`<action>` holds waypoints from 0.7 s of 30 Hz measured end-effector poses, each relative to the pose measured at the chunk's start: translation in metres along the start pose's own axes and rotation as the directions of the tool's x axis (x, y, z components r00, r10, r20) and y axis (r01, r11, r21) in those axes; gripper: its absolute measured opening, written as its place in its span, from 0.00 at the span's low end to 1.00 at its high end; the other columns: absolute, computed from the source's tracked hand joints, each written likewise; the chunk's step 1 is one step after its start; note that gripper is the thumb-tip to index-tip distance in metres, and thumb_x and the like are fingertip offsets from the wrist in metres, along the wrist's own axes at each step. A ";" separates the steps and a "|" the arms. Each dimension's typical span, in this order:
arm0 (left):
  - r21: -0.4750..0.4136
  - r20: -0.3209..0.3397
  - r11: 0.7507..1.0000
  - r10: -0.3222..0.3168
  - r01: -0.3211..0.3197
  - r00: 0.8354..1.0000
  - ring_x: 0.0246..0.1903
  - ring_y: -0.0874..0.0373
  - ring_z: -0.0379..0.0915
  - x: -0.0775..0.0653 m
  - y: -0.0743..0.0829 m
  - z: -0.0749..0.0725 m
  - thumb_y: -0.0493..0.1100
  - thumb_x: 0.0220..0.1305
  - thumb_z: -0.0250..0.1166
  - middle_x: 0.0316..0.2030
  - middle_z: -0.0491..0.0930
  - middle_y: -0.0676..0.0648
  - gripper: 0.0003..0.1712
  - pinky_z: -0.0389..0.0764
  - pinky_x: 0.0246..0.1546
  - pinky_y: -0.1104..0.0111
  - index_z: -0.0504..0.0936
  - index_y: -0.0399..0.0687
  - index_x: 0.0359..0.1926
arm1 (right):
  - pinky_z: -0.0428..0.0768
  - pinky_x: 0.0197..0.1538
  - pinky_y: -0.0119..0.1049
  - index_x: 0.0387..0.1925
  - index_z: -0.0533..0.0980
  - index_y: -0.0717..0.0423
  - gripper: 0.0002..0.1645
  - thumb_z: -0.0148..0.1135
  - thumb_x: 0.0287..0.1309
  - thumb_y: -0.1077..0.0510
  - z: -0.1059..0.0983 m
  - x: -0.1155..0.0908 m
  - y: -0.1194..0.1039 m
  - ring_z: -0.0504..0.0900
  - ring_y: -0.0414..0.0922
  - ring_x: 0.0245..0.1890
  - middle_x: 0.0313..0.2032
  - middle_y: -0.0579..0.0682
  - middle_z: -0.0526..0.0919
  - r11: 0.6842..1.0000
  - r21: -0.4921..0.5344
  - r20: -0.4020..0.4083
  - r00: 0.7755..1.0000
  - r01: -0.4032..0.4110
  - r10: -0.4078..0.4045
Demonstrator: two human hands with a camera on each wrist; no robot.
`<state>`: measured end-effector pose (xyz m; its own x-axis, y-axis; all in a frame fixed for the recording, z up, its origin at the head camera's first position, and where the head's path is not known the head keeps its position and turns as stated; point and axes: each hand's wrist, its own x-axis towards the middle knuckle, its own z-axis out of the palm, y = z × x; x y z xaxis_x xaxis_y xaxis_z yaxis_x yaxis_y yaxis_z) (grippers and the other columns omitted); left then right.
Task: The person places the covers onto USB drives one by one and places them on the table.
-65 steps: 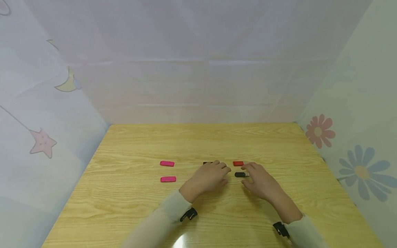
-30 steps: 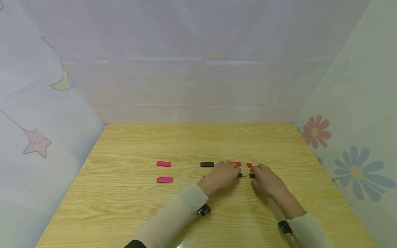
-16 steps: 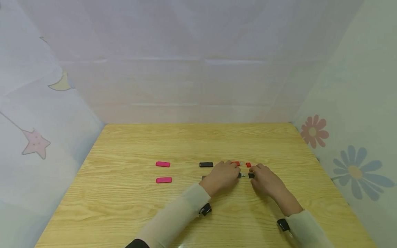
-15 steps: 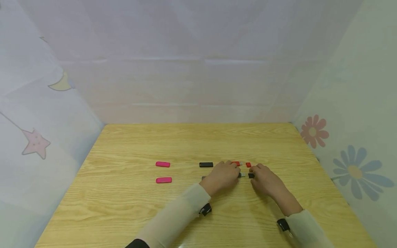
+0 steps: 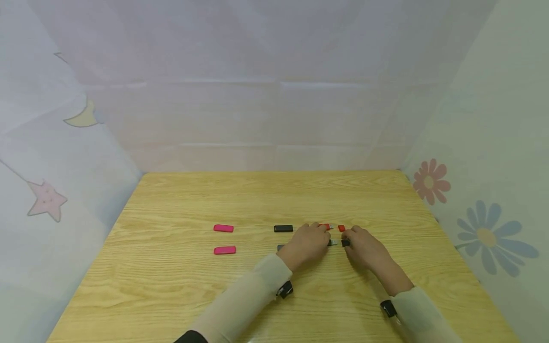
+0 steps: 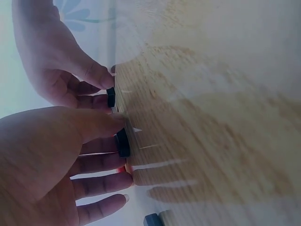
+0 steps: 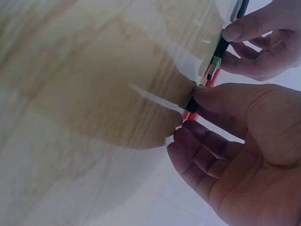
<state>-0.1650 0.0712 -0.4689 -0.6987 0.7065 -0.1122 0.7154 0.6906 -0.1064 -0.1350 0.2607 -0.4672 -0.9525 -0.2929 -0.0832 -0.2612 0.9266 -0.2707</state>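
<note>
A: Your left hand [image 5: 305,244] pinches the black stick [image 6: 123,143] down at the table [image 5: 193,200], its metal plug [image 5: 334,242] pointing right. Your right hand [image 5: 364,245] pinches the black cap [image 5: 345,243] just beyond the plug, the two apart.

B: So you seem to be matching cap to plug. Hold the stick steady with your left, bring the cap in level along the plug's line, and push straight, never at a slant.

A: Check that the cap's open end faces the plug first; you can't make that end out from here.

B: Now count your sticks: six. You have the black one in your left hand; the red stick [image 5: 324,226] behind it, plug bare; a black-cased stick [image 5: 283,228] farther left; what looks like a dark stick [image 5: 280,247], mostly hidden by your left hand; and, well off to the left, a far pink stick [image 5: 223,228] and a near pink stick [image 5: 225,250].

A: Loose caps: two, the black one you're pinching and the red cap [image 5: 341,228] beside the red stick. Mind you don't nudge that one.
</note>
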 end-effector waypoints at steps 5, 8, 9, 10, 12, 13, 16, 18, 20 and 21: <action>0.010 -0.014 1.000 0.000 0.001 1.000 0.54 0.61 0.75 0.000 0.001 0.002 0.52 0.78 0.54 0.55 0.80 0.57 0.16 0.79 0.50 0.67 0.83 0.59 0.56 | 0.81 0.41 0.45 0.44 0.81 0.60 0.09 0.66 0.61 0.66 0.002 0.002 0.001 0.79 0.48 0.38 0.39 0.54 0.79 1.000 0.003 -0.005 1.000 -0.002 0.002; 0.009 -0.029 1.000 0.001 -0.001 1.000 0.52 0.61 0.76 0.002 0.002 0.003 0.49 0.79 0.54 0.52 0.81 0.58 0.14 0.80 0.49 0.67 0.84 0.60 0.54 | 0.81 0.40 0.45 0.43 0.81 0.59 0.08 0.66 0.61 0.66 0.002 0.002 0.001 0.78 0.48 0.36 0.38 0.53 0.79 1.000 0.008 -0.014 1.000 0.004 -0.003; 0.007 -0.036 1.000 0.002 -0.002 0.999 0.51 0.61 0.77 0.002 0.002 0.004 0.49 0.78 0.55 0.52 0.81 0.58 0.13 0.81 0.48 0.67 0.85 0.60 0.53 | 0.81 0.40 0.45 0.42 0.81 0.59 0.07 0.65 0.61 0.66 0.003 0.002 0.001 0.78 0.47 0.36 0.38 0.53 0.79 1.000 0.009 -0.018 1.000 0.006 -0.006; 0.004 -0.042 1.000 0.002 -0.002 0.999 0.50 0.61 0.77 0.003 0.003 0.004 0.48 0.78 0.56 0.51 0.81 0.58 0.12 0.81 0.48 0.67 0.85 0.60 0.52 | 0.80 0.40 0.44 0.42 0.81 0.59 0.07 0.66 0.61 0.67 0.003 0.002 0.001 0.78 0.47 0.36 0.38 0.53 0.79 1.000 0.009 -0.021 1.000 0.007 -0.007; 0.009 -0.054 1.000 0.007 -0.006 0.999 0.48 0.61 0.78 0.004 0.004 0.006 0.48 0.77 0.57 0.49 0.82 0.57 0.11 0.81 0.45 0.68 0.86 0.60 0.50 | 0.80 0.40 0.44 0.40 0.81 0.58 0.06 0.65 0.61 0.67 0.004 0.003 0.001 0.77 0.47 0.35 0.37 0.52 0.79 1.000 0.006 -0.027 1.000 0.005 -0.005; 0.012 -0.061 1.000 0.010 -0.010 0.998 0.46 0.61 0.78 0.004 0.004 0.007 0.47 0.77 0.57 0.48 0.82 0.57 0.11 0.82 0.43 0.69 0.86 0.59 0.49 | 0.80 0.40 0.44 0.40 0.81 0.58 0.06 0.65 0.61 0.67 0.004 0.003 0.001 0.77 0.47 0.35 0.37 0.52 0.79 1.000 0.002 -0.029 1.000 0.002 -0.002; 0.002 -0.075 1.000 0.016 -0.015 0.997 0.41 0.61 0.77 0.004 0.004 0.007 0.47 0.77 0.57 0.45 0.83 0.56 0.11 0.81 0.38 0.70 0.86 0.58 0.47 | 0.80 0.39 0.44 0.39 0.81 0.59 0.05 0.65 0.61 0.67 0.004 0.004 0.002 0.77 0.46 0.35 0.37 0.52 0.79 1.000 -0.002 -0.023 1.000 -0.011 0.011; -0.025 -0.080 1.000 0.014 -0.016 0.997 0.38 0.62 0.77 0.003 0.003 0.005 0.46 0.76 0.58 0.42 0.83 0.56 0.10 0.81 0.36 0.71 0.86 0.57 0.45 | 0.80 0.39 0.44 0.39 0.81 0.58 0.04 0.63 0.62 0.66 0.002 0.004 0.001 0.77 0.46 0.34 0.36 0.51 0.79 1.000 0.003 -0.012 0.999 -0.031 0.031; -0.071 -0.083 0.997 0.006 -0.012 0.997 0.35 0.63 0.77 0.001 0.002 0.002 0.47 0.75 0.59 0.39 0.83 0.56 0.08 0.80 0.34 0.72 0.86 0.56 0.43 | 0.79 0.37 0.44 0.39 0.81 0.58 0.05 0.61 0.63 0.66 0.000 0.005 0.000 0.76 0.46 0.33 0.35 0.51 0.79 0.999 0.017 0.003 0.999 -0.051 0.051; -0.093 -0.085 0.996 0.003 -0.011 0.996 0.34 0.64 0.76 0.000 0.001 0.001 0.47 0.74 0.60 0.37 0.83 0.56 0.07 0.79 0.33 0.72 0.86 0.56 0.42 | 0.78 0.37 0.44 0.39 0.81 0.58 0.05 0.60 0.64 0.65 -0.002 0.005 -0.001 0.76 0.46 0.33 0.35 0.51 0.80 0.998 0.025 0.009 0.998 -0.064 0.064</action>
<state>-0.1649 0.0717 -0.4702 -0.6941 0.7193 -0.0279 0.7198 0.6941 -0.0128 -0.1400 0.2590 -0.4657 -0.9659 -0.2351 -0.1090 -0.1956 0.9373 -0.2885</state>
